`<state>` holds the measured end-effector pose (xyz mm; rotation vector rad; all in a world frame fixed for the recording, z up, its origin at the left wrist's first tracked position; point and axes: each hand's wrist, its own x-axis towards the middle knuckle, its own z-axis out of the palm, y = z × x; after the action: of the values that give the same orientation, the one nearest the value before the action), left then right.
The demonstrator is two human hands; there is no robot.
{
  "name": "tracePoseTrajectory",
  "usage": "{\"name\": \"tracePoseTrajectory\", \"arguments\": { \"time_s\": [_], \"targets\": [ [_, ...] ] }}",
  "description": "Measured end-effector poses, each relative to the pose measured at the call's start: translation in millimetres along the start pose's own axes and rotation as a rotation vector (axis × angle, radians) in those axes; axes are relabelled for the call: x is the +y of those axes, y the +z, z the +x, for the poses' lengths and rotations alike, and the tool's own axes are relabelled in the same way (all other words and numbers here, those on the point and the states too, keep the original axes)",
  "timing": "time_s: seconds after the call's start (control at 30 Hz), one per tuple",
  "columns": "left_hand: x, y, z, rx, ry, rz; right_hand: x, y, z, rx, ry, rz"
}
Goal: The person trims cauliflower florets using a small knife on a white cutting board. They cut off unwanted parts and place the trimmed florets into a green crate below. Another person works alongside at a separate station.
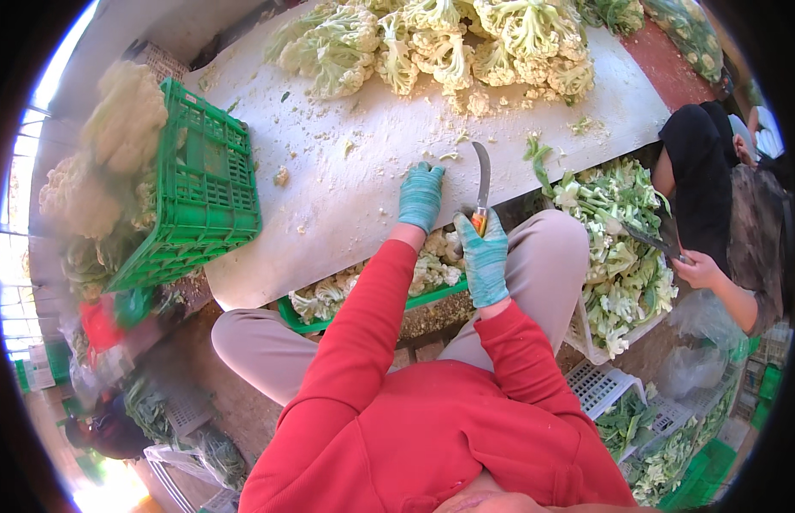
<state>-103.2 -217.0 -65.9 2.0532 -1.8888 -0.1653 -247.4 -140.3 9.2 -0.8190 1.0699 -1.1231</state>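
Note:
My left hand (421, 197), in a teal knit glove, rests on the white tabletop (346, 186) near its front edge; whether it holds anything cannot be seen. My right hand (484, 260), gloved alike, grips the orange handle of a curved knife (483, 173), its blade pointing away from me over the table edge. Cauliflower heads and florets (442, 51) are piled at the table's far side, with small crumbs scattered in front of them. Below the table edge, between my knees, a green crate (372, 308) holds cauliflower florets (429, 272).
A green plastic crate (208, 173) stands at the table's left, beside large cauliflower heads (125, 122). At right, a white crate (583, 333) is heaped with leaves and stalks (622, 256). Close to it, a co-worker's hand (702, 269) holds a broad knife (654, 240).

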Motion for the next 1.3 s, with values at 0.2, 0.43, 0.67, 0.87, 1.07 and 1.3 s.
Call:
{"name": "tracePoseTrajectory", "arguments": {
  "time_s": [0.2,0.43,0.67,0.87,1.07,1.3],
  "targets": [
    [-12,-37,-49,-0.386,0.087,0.026,-16,-4,4,-0.006,0.076,0.157],
    [-103,-117,-87,-0.565,-0.178,-0.177,-21,7,0,-0.04,0.133,0.095],
    [-274,-90,-50,0.403,-0.381,0.214,-15,19,-7,-0.11,0.219,0.143],
    [-153,-79,-49,0.029,-0.462,0.272,-24,6,4,-0.043,0.191,0.158],
    [-35,-25,27,0.179,0.061,-0.072,-31,8,0,-0.081,0.169,0.014],
    [45,22,168,0.133,0.234,-0.018,-43,11,-7,-0.151,0.203,0.198]
  ]
}}
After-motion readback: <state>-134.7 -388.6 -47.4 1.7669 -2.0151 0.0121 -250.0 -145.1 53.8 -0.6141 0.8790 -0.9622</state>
